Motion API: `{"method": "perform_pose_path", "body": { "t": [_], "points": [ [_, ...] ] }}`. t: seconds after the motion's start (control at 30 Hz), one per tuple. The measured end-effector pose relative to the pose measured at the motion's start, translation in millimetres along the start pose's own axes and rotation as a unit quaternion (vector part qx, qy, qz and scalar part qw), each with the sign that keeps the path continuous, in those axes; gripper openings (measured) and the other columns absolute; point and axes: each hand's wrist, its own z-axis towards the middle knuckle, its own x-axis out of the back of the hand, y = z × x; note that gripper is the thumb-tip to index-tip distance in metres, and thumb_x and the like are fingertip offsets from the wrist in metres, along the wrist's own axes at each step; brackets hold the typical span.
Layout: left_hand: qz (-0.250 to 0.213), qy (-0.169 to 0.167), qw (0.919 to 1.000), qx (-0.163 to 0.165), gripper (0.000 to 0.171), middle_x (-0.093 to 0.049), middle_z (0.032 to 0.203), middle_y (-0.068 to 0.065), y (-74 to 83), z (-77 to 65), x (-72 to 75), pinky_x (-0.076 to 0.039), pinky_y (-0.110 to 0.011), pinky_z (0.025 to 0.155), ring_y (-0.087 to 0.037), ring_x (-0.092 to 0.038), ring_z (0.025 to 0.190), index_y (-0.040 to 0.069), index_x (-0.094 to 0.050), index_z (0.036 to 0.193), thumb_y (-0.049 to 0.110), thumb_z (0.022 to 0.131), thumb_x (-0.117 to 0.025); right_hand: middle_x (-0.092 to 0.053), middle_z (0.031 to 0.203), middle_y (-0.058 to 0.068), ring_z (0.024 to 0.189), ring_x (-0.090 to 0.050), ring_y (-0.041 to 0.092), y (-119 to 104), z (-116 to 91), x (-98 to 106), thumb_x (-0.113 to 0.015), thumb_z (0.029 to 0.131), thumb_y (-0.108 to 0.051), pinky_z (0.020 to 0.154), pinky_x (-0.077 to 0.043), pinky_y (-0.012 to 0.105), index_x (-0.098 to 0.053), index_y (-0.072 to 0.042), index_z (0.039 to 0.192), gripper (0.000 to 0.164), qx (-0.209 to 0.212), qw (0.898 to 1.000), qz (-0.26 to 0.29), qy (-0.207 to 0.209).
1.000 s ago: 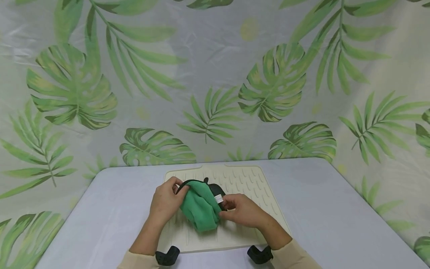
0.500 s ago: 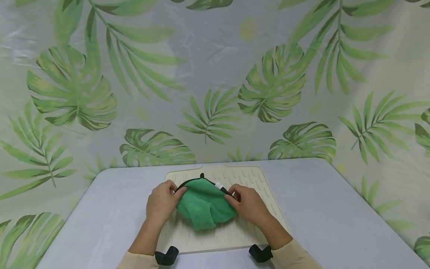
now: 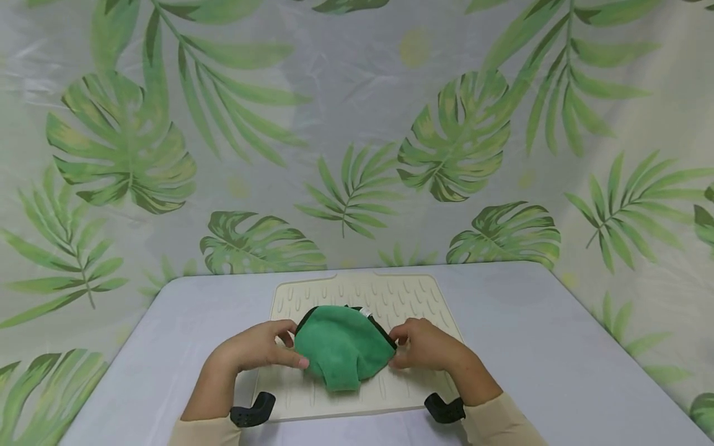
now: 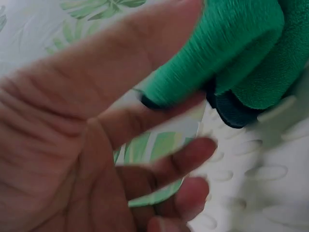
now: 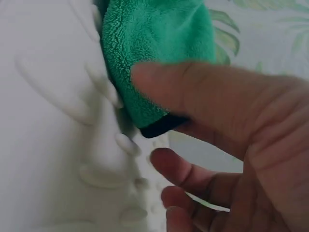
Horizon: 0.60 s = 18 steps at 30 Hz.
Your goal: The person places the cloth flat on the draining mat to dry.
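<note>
A plush green cloth point(image 3: 340, 347) with dark edging and a small white tag point(image 3: 365, 312) sits bunched over the cream ridged mat. Its lower part droops toward the person. At its left side, my left hand point(image 3: 268, 345) has the edge between thumb and index finger, the thumb lying along the front. In the left wrist view a fold of the cloth point(image 4: 231, 43) reaches in toward the palm, and the other fingers are loosely bent. My right hand point(image 3: 426, 347) pinches the right corner. The right wrist view shows the thumb point(image 5: 169, 84) across the green pile, the index finger partly hidden behind.
The cream mat point(image 3: 290, 396) with raised ridges lies on a white-covered table point(image 3: 530, 347). Black angular pieces point(image 3: 253, 410) sit at both wrists. Behind the table hangs a leaf-print backdrop point(image 3: 357, 124).
The cloth has spread out to the right between the hands, then come lower, its dark top edge tipping back. My left hand has shifted outward and turned; my right hand has moved right.
</note>
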Motion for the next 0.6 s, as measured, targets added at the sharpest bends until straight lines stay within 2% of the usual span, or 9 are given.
{"method": "perform_pose_path", "body": {
  "t": [0.1, 0.17, 0.23, 0.3, 0.43, 0.53, 0.6],
  "points": [
    [-0.025, -0.031, 0.9989, -0.026, 0.041, -0.067, 0.110, -0.004, 3.3, -0.1, -1.5, -0.050, -0.039, 0.086, -0.020, -0.060, 0.099, 0.015, -0.072, 0.114, 0.027, 0.078, -0.089, -0.066, 0.090, -0.004, 0.088, -0.055, 0.016, 1.9, 0.2, -0.5, -0.084, 0.080, -0.013, 0.076, -0.046, 0.033, -0.077, -0.018, 0.092, 0.014, 0.028, 0.999, -0.026, 0.008],
    [-0.026, -0.029, 0.9986, -0.034, 0.030, -0.068, 0.108, -0.002, 5.1, 0.7, -3.3, -0.048, -0.038, 0.087, -0.018, -0.059, 0.100, 0.014, -0.076, 0.104, 0.025, 0.078, -0.088, -0.065, 0.089, -0.006, 0.087, -0.055, 0.015, 2.6, 1.7, -1.4, -0.081, 0.084, -0.012, 0.076, -0.045, 0.030, -0.075, -0.018, 0.089, 0.010, 0.037, 0.998, -0.028, 0.034],
    [-0.020, -0.008, 0.9992, -0.033, 0.023, -0.070, 0.109, -0.001, 5.6, 1.7, -4.6, -0.048, -0.036, 0.086, -0.017, -0.058, 0.100, 0.015, -0.078, 0.099, 0.027, 0.081, -0.086, -0.066, 0.094, -0.006, 0.092, -0.060, 0.015, 2.4, 3.3, -2.2, -0.077, 0.088, -0.013, 0.079, -0.050, 0.030, -0.072, -0.018, 0.090, 0.007, 0.039, 0.997, -0.010, 0.070],
    [-0.025, 0.023, 0.9988, -0.035, 0.021, -0.070, 0.109, -0.002, 5.5, 3.4, -5.0, -0.049, -0.036, 0.082, -0.018, -0.059, 0.099, 0.016, -0.078, 0.099, 0.031, 0.084, -0.083, -0.068, 0.102, -0.004, 0.101, -0.064, 0.018, 1.7, 4.8, -2.9, -0.074, 0.091, -0.014, 0.086, -0.055, 0.035, -0.070, -0.018, 0.094, 0.007, 0.037, 0.994, 0.035, 0.101],
    [-0.052, 0.097, 0.9916, -0.068, 0.025, -0.070, 0.120, -0.004, 5.8, 7.3, -4.9, -0.053, -0.043, 0.088, -0.026, -0.063, 0.112, 0.020, -0.075, 0.113, 0.035, 0.094, -0.074, -0.072, 0.113, -0.004, 0.119, -0.067, 0.027, -1.4, 5.5, -3.1, -0.067, 0.098, -0.017, 0.102, -0.054, 0.051, -0.067, -0.019, 0.101, 0.003, 0.056, 0.980, 0.137, 0.134],
    [-0.077, 0.129, 0.9827, -0.109, 0.031, -0.069, 0.130, -0.006, 8.1, 9.8, -6.6, -0.052, -0.048, 0.099, -0.031, -0.059, 0.128, 0.019, -0.069, 0.127, 0.034, 0.100, -0.067, -0.073, 0.109, -0.006, 0.115, -0.070, 0.025, -4.1, 5.4, -3.0, -0.065, 0.101, -0.020, 0.102, -0.054, 0.051, -0.066, -0.019, 0.104, 0.003, 0.073, 0.973, 0.171, 0.140],
    [-0.104, 0.126, 0.9774, -0.134, 0.037, -0.066, 0.136, -0.009, 9.9, 11.1, -8.4, -0.051, -0.049, 0.104, -0.033, -0.057, 0.133, 0.016, -0.064, 0.136, 0.032, 0.102, -0.063, -0.073, 0.106, -0.005, 0.108, -0.072, 0.022, -5.6, 5.8, -3.1, -0.064, 0.101, -0.019, 0.098, -0.055, 0.046, -0.065, -0.019, 0.106, 0.005, 0.080, 0.972, 0.172, 0.139]
  ]
}}
